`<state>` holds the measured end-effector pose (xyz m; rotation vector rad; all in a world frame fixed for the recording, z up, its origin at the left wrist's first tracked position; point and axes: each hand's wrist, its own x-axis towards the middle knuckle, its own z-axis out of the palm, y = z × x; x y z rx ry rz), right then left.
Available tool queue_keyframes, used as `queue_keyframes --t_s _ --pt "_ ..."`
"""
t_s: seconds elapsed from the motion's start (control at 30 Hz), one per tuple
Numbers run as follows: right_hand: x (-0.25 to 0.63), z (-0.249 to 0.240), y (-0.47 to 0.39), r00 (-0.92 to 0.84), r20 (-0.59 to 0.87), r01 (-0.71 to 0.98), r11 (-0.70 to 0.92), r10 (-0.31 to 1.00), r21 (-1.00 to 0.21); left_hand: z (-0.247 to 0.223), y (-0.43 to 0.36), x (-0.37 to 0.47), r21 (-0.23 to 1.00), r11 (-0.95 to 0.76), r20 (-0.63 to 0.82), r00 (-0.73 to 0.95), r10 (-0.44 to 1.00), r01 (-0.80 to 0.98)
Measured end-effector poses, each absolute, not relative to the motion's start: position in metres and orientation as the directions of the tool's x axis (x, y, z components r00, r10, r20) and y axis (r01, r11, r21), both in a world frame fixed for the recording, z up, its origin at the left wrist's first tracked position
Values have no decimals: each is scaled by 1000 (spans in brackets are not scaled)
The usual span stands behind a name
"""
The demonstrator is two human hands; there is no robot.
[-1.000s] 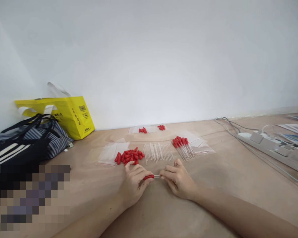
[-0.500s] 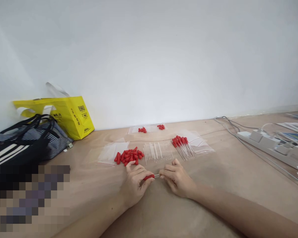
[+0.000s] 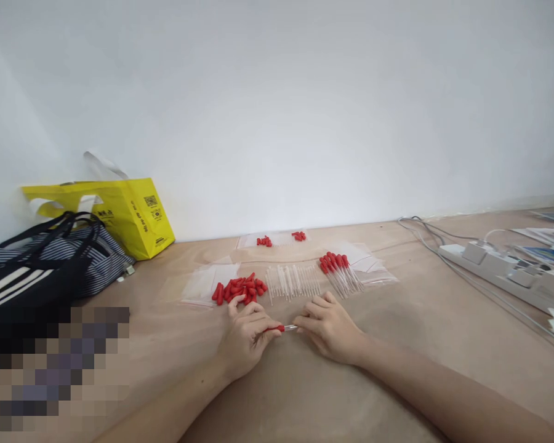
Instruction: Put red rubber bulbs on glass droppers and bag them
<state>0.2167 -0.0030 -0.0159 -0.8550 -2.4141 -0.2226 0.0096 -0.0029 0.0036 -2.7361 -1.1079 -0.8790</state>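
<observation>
At lower centre, left grip pinches red bulb, right grip clear tube lying crosswise, pointing left.

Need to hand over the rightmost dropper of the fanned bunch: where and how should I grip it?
Probably grip the dropper by its red bulb, coming from above and the right: the bulb looks fatter than its thin tube, and the other droppers crowd its left side.

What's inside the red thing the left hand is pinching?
A thin, clear, glassy tube meets the end of the red, rubbery-looking bulb. Whether any tube is inside can't be seen: the bulb's sides and the left hand cover it.
</observation>
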Motion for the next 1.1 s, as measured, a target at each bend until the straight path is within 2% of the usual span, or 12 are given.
queue_keyframes --t_s 0.07,0.13,0.2,0.27,0.33,0.43,0.6,0.77,0.87,0.97,1.1 --pt "218 -16 -2 -642 550 636 772 534 -8 3 0 5 149 -730 509 581 636 667" --pt "223 -15 2 -581 560 691 722 591 -45 3 3 -2 172 -679 507 527 682 714" --pt "235 -12 12 -398 596 792 589 698 -162 3 9 -11 215 -598 529 422 736 772" --pt "252 -7 26 -108 604 865 374 790 -334 3 16 -18 262 -501 554 297 778 825" --pt "270 -4 40 150 534 872 143 832 -468 1 23 -24 308 -403 565 175 806 862" --pt "289 -6 57 339 417 856 -93 844 -509 -2 32 -28 358 -313 570 59 820 880" --pt "293 -20 68 304 385 902 -134 871 -411 -5 36 -29 358 -278 599 9 801 891" --pt "295 -25 69 297 394 908 -130 870 -399 -3 29 -26 324 -250 585 15 811 913" --pt "293 -22 66 294 443 913 -111 847 -393 6 31 -25 293 -134 474 -22 880 947" --pt "282 -14 62 220 503 935 -33 836 -354 20 51 -25 260 -9 372 -91 924 966" --pt "253 0 64 87 423 965 28 902 -259 35 96 -19 213 67 269 -125 955 975"
